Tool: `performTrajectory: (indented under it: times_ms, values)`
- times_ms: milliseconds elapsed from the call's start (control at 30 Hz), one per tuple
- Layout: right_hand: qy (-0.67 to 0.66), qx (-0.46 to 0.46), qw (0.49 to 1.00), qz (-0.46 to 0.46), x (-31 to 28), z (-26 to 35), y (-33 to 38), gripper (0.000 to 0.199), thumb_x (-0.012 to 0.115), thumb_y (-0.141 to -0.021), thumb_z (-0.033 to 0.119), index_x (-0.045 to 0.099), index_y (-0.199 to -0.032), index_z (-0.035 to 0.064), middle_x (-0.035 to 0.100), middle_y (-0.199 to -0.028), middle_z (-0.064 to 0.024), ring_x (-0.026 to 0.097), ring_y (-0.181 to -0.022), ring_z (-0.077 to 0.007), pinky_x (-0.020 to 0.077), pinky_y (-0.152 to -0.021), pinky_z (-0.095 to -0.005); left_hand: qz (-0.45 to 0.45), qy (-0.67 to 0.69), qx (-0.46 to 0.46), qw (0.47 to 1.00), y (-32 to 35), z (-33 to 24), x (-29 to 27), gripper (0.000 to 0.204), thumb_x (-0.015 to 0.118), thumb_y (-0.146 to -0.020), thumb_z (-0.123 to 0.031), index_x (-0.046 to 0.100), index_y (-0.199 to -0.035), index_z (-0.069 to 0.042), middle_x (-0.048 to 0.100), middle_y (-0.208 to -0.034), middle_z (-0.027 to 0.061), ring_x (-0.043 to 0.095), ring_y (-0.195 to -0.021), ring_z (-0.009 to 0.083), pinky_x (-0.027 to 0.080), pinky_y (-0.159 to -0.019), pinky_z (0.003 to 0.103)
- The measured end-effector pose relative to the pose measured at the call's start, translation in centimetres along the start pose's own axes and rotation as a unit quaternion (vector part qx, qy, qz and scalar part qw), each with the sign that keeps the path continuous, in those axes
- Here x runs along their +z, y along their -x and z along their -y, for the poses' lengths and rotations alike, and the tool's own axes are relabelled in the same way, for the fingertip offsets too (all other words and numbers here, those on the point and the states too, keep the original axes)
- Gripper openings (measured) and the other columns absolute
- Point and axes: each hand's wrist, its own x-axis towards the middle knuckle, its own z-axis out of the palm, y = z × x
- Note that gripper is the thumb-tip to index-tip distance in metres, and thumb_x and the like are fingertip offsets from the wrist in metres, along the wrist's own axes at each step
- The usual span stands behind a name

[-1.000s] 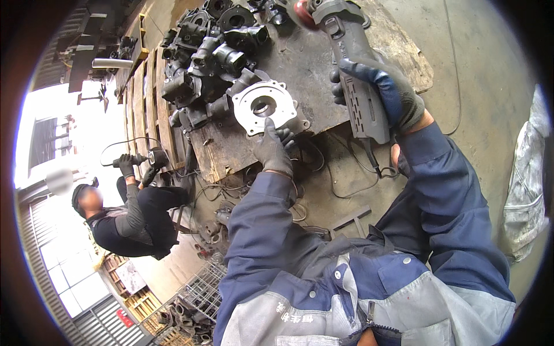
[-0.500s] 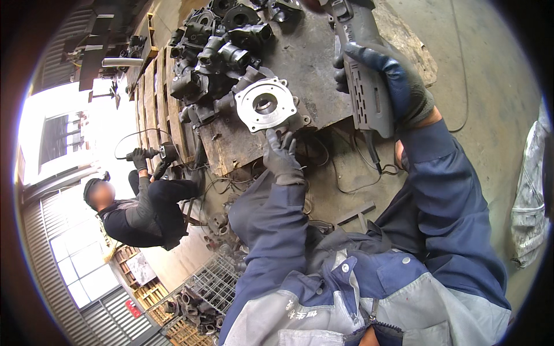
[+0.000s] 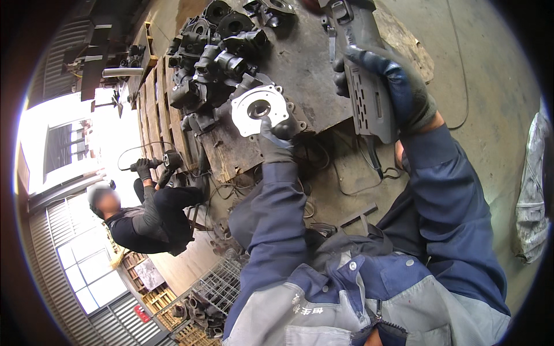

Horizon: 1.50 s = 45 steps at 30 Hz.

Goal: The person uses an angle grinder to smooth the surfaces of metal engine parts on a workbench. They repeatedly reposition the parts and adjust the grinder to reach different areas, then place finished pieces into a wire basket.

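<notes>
My right hand [image 3: 398,86], in a blue-and-grey coated glove, is wrapped round the slotted dark grey body of a corded angle grinder [image 3: 369,104]. The tool is held up over the right part of the bench, and its working end runs past the top of the picture. My gloved left hand [image 3: 276,138] grips the near edge of a metal casting [image 3: 245,118] with a bright, round machined flange and a central bore. Its thumb lies across the flange below the bore; the other fingers are partly hidden.
Dark castings [image 3: 210,63] are heaped on the bench [image 3: 311,86], left of and beyond the flanged one. A cable [image 3: 375,164] hangs from the grinder. At left a crouching co-worker [image 3: 141,222] holds a power tool by a wooden pallet [image 3: 153,95]. A wire basket [image 3: 216,282] stands lower left.
My left hand has moved up from just below the casting and taken hold of its edge. The flange has turned and tilted slightly. The grinder stays nearly where it was.
</notes>
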Motion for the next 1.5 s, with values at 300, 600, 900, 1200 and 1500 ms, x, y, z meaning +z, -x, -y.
performTrajectory:
  times_ms: [300,600,900,1200,1500]
  values:
    - [-0.006,-0.014,1.0,0.008,0.1,0.0,0.0,0.041,0.059,-0.104,0.026,0.063,-0.134,-0.0019,0.068,-0.118,-0.0155,0.07,-0.099,-0.0268,0.0582,-0.092,-0.0393,0.058,-0.376,-0.095,0.92,-3.1,-14.6,-3.2,0.033,0.069,-0.096,-0.028,0.07,-0.119,-0.004,0.069,-0.081,0.0039,0.061,-0.054,0.0135,0.048,-0.045,0.03]
    - [0.034,0.031,0.999,-0.029,0.8,-0.6,-0.2,0.04,0.063,-0.103,0.028,0.064,-0.131,-0.0007,0.069,-0.114,-0.0128,0.071,-0.097,-0.0239,0.0592,-0.09,-0.0387,-0.036,-0.508,0.012,0.86,0.1,-11.2,-2.7,0.048,0.083,-0.088,-0.043,0.074,-0.086,0.004,0.071,-0.076,0.0086,0.066,-0.058,0.0158,0.053,-0.049,0.032]
    - [0.062,0.035,0.997,-0.004,0.7,-1.4,-0.4,0.04,0.064,-0.102,0.029,0.063,-0.129,-0.0005,0.068,-0.113,-0.013,0.07,-0.099,-0.0238,0.0594,-0.09,-0.039,-0.026,-0.548,0.004,0.836,1.1,-10.3,-4.3,0.054,0.077,-0.091,-0.051,0.077,-0.097,0.003,0.069,-0.074,0.006,0.061,-0.055,0.0122,0.05,-0.05,0.03]
    - [0.104,0.055,0.993,-0.005,-0.1,-2.6,-0.9,0.042,0.061,-0.104,0.029,0.063,-0.134,-0.0002,0.066,-0.119,-0.0145,0.069,-0.102,-0.0255,0.0586,-0.093,-0.0414,-0.055,-0.524,0.054,0.848,0.9,-9.4,-4.5,0.06,0.072,-0.093,-0.057,0.075,-0.095,0.003,0.07,-0.078,0.0065,0.062,-0.057,0.0131,0.05,-0.053,0.031]
    - [0.15,0.105,0.983,-0.016,0.7,-4.7,0.4,0.04,0.071,-0.099,0.024,0.058,-0.129,0.0007,0.07,-0.105,-0.0109,0.072,-0.092,-0.0196,0.0598,-0.085,-0.0352,0.066,-0.355,0.226,0.905,12.3,-8.8,0.7,0.02,0.071,-0.101,-0.019,0.069,-0.11,-0.001,0.069,-0.091,0.0017,0.062,-0.073,0.007,0.05,-0.059,0.022]
